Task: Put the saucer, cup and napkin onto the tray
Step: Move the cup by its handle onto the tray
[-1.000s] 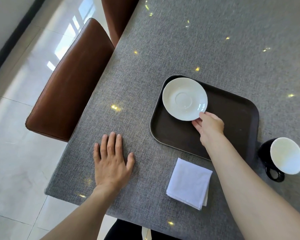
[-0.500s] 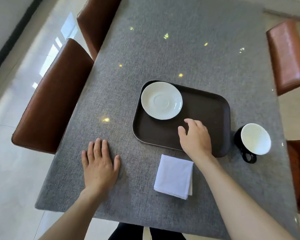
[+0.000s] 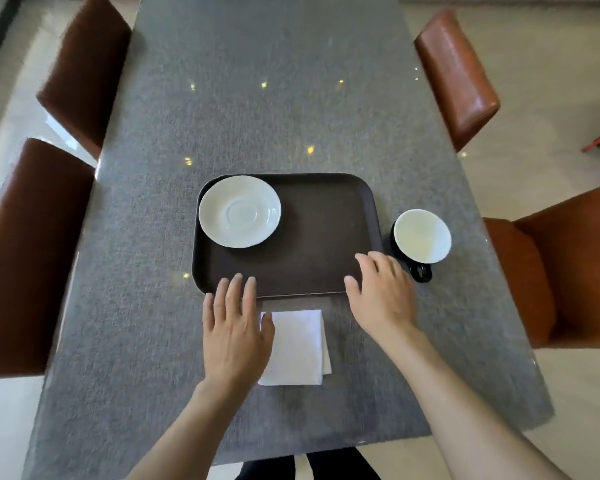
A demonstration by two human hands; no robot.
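Note:
A white saucer [image 3: 239,211] lies in the far left corner of the dark brown tray [image 3: 321,237]. A black cup with a white inside [image 3: 422,240] stands on the table just right of the tray, its handle towards me. A folded white napkin [image 3: 298,346] lies on the table in front of the tray. My left hand [image 3: 234,329] is flat and open, its fingertips at the tray's near edge and its thumb side over the napkin's left edge. My right hand [image 3: 381,294] hovers open over the tray's near right corner, a little left of the cup.
The grey table [image 3: 257,109] stretches away from me, with brown leather chairs along both sides: two on the left [image 3: 32,244], two on the right [image 3: 568,265]. Pale tiled floor surrounds it.
My right hand has let go of the saucer and drawn back to the right, toward the cup. My left hand has slid right to the napkin's edge. The view has swung to centre on the table.

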